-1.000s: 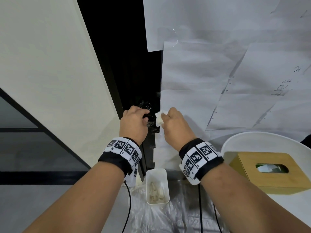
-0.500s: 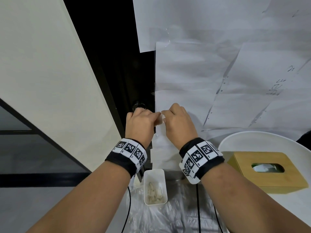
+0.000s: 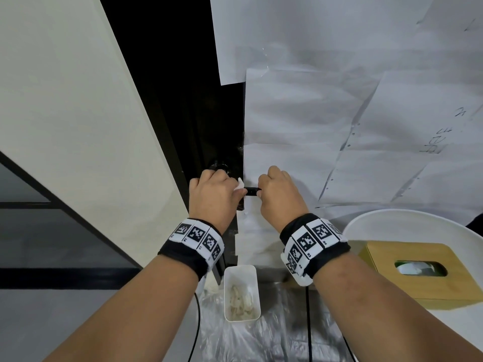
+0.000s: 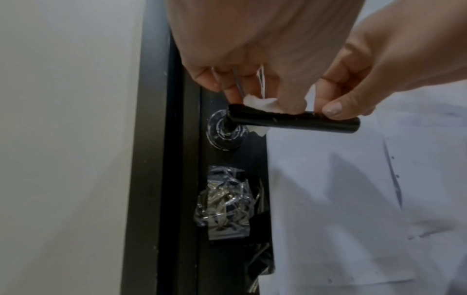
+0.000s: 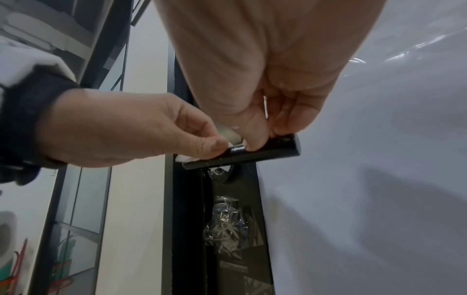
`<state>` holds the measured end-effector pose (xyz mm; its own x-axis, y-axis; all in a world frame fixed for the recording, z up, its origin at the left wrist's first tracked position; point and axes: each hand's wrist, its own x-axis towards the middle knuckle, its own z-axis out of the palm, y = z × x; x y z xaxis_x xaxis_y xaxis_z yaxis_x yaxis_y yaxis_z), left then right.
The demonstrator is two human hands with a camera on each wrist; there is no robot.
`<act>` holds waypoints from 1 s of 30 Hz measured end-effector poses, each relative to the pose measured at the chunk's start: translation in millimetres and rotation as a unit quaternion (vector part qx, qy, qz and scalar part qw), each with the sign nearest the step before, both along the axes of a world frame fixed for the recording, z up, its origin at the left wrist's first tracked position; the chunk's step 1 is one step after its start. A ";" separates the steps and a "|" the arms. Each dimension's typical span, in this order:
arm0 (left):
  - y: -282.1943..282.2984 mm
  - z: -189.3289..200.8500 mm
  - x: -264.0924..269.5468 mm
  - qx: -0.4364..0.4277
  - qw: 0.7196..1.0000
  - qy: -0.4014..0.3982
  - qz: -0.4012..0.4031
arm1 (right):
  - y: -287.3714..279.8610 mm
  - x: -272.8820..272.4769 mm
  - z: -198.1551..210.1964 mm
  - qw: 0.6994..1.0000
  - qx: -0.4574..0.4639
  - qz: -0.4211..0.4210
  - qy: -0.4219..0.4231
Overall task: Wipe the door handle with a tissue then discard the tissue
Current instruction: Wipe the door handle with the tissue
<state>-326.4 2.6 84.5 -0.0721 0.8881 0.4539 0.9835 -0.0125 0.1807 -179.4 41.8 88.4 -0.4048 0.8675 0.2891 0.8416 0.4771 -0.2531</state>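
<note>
Pinching noted at both hands. Left hand curled around a wad of white tissue, pressed onto the top of the black lever door handle close to its round base plate; a further scrap of the wad visible below the bar in the left wrist view. Right hand clamped on the free half of the handle, thumb in front, fingers over the top, apparently steadying it. No tissue seen in the right hand.

Handle horizontal, mounted on a dark door edge beside a panel covered in white paper sheets. Crinkled clear plastic taped over the lock area beneath.

Assessment: wiping stage under way, inner portion being treated; outer end under the right hand probably not yet covered, extent of cleaning not verifiable. Discard step outstanding. Small white bin holding crumpled white scraps directly below the handle, likely destination. Wooden tissue box on a white round table at right, well apart from the door.
</note>
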 end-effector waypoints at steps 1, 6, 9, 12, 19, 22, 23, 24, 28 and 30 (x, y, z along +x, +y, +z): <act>2.0 -2.2 2.4 0.001 1.000 -0.002 -0.001 | 0.4 0.0 -0.3 1.000 0.000 0.000 -0.001; -1.0 -10.3 -3.0 0.031 0.999 -0.023 -0.028 | 1.9 0.4 -1.1 1.000 -0.006 0.003 -0.010; -5.3 -19.7 -21.6 0.067 0.997 -0.019 -0.021 | 2.9 1.1 0.0 1.000 -0.011 0.010 -0.017; -10.4 -20.6 -27.6 0.064 0.991 -0.119 -0.010 | 2.8 1.3 1.4 1.000 -0.014 0.013 -0.016; -12.7 -14.5 -16.4 -0.015 0.915 -0.389 0.109 | 0.7 2.3 2.2 1.000 -0.014 0.016 -0.008; -5.1 -14.1 -11.4 -0.029 0.792 -0.599 0.114 | 0.6 1.9 2.2 1.000 -0.016 0.018 -0.009; -2.9 -13.2 -8.4 -0.028 0.737 -0.665 0.117 | 0.7 1.9 2.2 1.000 -0.016 0.018 -0.009; -1.7 -11.1 -5.5 -0.025 0.683 -0.720 0.119 | 0.7 1.9 2.1 1.000 -0.015 0.018 -0.008; -6.7 -5.2 -2.9 -0.030 0.567 -0.815 0.115 | 1.1 2.3 1.5 1.000 -0.013 0.020 -0.012; -9.8 -6.4 -2.5 -0.034 0.551 -0.826 0.113 | 1.3 2.3 1.6 1.000 -0.013 0.020 -0.012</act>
<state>-328.8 -7.3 78.1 -0.4493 0.7824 -0.4312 -0.5492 0.1388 0.8241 -177.1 43.1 89.9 -0.4455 0.8575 0.2573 0.8281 0.5039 -0.2456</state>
